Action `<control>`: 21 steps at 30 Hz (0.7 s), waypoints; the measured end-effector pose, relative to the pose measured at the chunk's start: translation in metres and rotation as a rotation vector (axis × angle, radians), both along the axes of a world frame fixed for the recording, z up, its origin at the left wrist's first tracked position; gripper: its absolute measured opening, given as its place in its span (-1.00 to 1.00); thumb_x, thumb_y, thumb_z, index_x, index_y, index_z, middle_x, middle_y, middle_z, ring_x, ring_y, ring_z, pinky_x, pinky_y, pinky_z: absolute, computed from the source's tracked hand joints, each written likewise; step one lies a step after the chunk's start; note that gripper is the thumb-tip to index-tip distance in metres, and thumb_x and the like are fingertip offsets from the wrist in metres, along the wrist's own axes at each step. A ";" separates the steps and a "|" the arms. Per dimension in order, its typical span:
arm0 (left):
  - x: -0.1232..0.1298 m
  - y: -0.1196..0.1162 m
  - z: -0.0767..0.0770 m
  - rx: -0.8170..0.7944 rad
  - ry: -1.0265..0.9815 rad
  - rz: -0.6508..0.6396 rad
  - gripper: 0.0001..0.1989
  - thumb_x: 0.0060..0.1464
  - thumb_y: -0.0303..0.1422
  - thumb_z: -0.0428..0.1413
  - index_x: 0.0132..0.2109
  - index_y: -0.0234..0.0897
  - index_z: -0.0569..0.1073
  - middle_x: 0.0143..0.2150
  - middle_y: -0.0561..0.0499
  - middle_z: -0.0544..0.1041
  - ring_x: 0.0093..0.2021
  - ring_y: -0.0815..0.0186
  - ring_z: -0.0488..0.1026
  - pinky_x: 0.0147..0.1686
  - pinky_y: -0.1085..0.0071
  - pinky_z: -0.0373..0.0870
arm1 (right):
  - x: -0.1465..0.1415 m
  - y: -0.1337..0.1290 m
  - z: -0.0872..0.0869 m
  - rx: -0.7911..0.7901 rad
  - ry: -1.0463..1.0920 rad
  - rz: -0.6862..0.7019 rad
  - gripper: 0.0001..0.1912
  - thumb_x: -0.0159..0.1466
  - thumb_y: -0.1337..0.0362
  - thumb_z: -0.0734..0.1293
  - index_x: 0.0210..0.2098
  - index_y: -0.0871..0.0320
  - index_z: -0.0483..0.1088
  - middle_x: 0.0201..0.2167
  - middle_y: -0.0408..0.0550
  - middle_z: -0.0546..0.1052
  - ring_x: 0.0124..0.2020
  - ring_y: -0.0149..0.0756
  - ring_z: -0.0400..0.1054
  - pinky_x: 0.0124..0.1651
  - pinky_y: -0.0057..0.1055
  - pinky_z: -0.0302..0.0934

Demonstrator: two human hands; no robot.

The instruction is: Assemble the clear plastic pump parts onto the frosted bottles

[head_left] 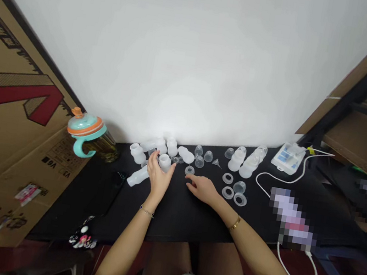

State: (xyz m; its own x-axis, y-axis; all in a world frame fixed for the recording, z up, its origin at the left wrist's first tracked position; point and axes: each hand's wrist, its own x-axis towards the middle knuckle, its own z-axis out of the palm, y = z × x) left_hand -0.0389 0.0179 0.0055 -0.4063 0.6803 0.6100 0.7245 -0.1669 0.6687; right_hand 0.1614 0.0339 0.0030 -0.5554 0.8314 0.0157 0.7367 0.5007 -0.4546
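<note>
My left hand (158,177) sits around a frosted plastic bottle (164,162), with the thumb on one side and the fingers on the other. Another frosted bottle (138,176) lies on its side just left of that hand. My right hand (201,189) rests palm down on the black table (171,214), its fingers apart and holding nothing. Its fingertips are close to a transparent ring-shaped part (190,170). Several more frosted bottles, small transparent cups and rings stand around both hands.
A white electronic unit (288,158) with a white cable sits at the table's back right, near a small transparent funnel (216,162). A sippy cup (86,131) with teal handles stands at the left, before a large cardboard sheet (12,96). A white wall rises behind.
</note>
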 end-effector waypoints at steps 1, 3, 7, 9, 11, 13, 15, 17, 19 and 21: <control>-0.001 0.001 -0.001 -0.016 -0.008 -0.007 -0.27 0.13 -0.20 0.29 0.35 -0.24 0.18 0.33 -0.31 0.29 0.39 -0.09 0.19 0.36 -0.09 0.13 | 0.000 0.000 0.000 0.001 -0.001 0.000 -0.64 0.41 0.21 0.30 0.17 0.04 0.46 -0.25 -0.08 0.64 -0.21 -0.24 0.52 -0.20 -0.45 0.21; -0.003 0.003 -0.004 -0.040 -0.037 -0.029 -0.26 0.12 -0.21 0.29 0.35 -0.25 0.18 0.33 -0.32 0.29 0.39 -0.10 0.19 0.36 -0.09 0.13 | 0.000 0.000 0.001 0.006 -0.001 0.003 -0.65 0.41 0.21 0.29 0.16 0.04 0.47 -0.25 -0.08 0.65 -0.20 -0.23 0.52 -0.19 -0.44 0.21; -0.005 0.007 -0.008 -0.070 -0.172 -0.095 -0.26 0.08 -0.23 0.31 0.33 -0.24 0.21 0.31 -0.30 0.32 0.37 -0.09 0.23 0.35 -0.06 0.16 | 0.001 -0.001 0.002 0.017 0.001 0.004 -0.66 0.41 0.21 0.30 0.15 0.04 0.48 -0.23 -0.08 0.65 -0.19 -0.22 0.52 -0.19 -0.43 0.22; -0.007 0.009 -0.011 -0.086 -0.255 -0.126 -0.26 0.06 -0.23 0.32 0.32 -0.21 0.23 0.31 -0.28 0.33 0.35 -0.08 0.25 0.33 -0.04 0.18 | 0.001 -0.001 0.002 0.019 0.001 0.006 -0.67 0.41 0.21 0.30 0.14 0.04 0.48 -0.23 -0.08 0.65 -0.18 -0.22 0.53 -0.18 -0.43 0.22; -0.009 0.011 -0.015 -0.111 -0.317 -0.140 -0.27 0.04 -0.24 0.32 0.30 -0.20 0.24 0.31 -0.26 0.32 0.34 -0.07 0.27 0.33 -0.02 0.19 | 0.001 -0.001 0.002 0.017 -0.001 0.006 -0.67 0.41 0.21 0.30 0.13 0.03 0.49 -0.23 -0.08 0.65 -0.18 -0.22 0.53 -0.18 -0.43 0.22; -0.012 0.014 -0.018 -0.131 -0.357 -0.144 -0.28 0.03 -0.26 0.32 0.29 -0.18 0.25 0.32 -0.24 0.32 0.33 -0.05 0.28 0.33 0.00 0.19 | 0.001 -0.001 0.002 0.015 -0.001 0.007 -0.68 0.41 0.21 0.30 0.13 0.03 0.49 -0.22 -0.08 0.66 -0.17 -0.22 0.54 -0.17 -0.44 0.22; -0.013 0.015 -0.021 -0.143 -0.383 -0.148 -0.30 0.03 -0.29 0.30 0.29 -0.18 0.26 0.31 -0.23 0.32 0.32 -0.03 0.29 0.33 0.02 0.19 | 0.000 -0.001 0.002 0.018 0.001 0.006 -0.68 0.41 0.21 0.30 0.13 0.02 0.49 -0.21 -0.07 0.66 -0.16 -0.21 0.54 -0.16 -0.44 0.22; -0.014 0.016 -0.022 -0.147 -0.399 -0.153 -0.31 0.03 -0.31 0.29 0.28 -0.18 0.26 0.29 -0.22 0.34 0.29 -0.02 0.31 0.30 0.03 0.22 | 0.000 -0.001 0.002 0.019 -0.001 0.007 -0.68 0.41 0.20 0.31 0.13 0.02 0.49 -0.21 -0.08 0.66 -0.15 -0.21 0.54 -0.16 -0.44 0.22; -0.014 0.016 -0.023 -0.147 -0.411 -0.163 -0.31 0.02 -0.32 0.28 0.28 -0.19 0.27 0.28 -0.23 0.34 0.27 -0.02 0.33 0.28 0.03 0.25 | 0.000 -0.002 0.003 0.019 -0.006 0.009 -0.68 0.41 0.20 0.30 0.13 0.01 0.49 -0.21 -0.09 0.66 -0.15 -0.21 0.54 -0.16 -0.44 0.23; -0.014 0.015 -0.023 -0.148 -0.423 -0.173 -0.31 0.02 -0.33 0.27 0.29 -0.19 0.27 0.29 -0.23 0.34 0.26 -0.02 0.35 0.27 0.03 0.27 | 0.000 -0.001 0.003 0.018 -0.006 0.010 -0.68 0.41 0.21 0.30 0.13 0.01 0.49 -0.22 -0.09 0.66 -0.16 -0.22 0.54 -0.17 -0.44 0.23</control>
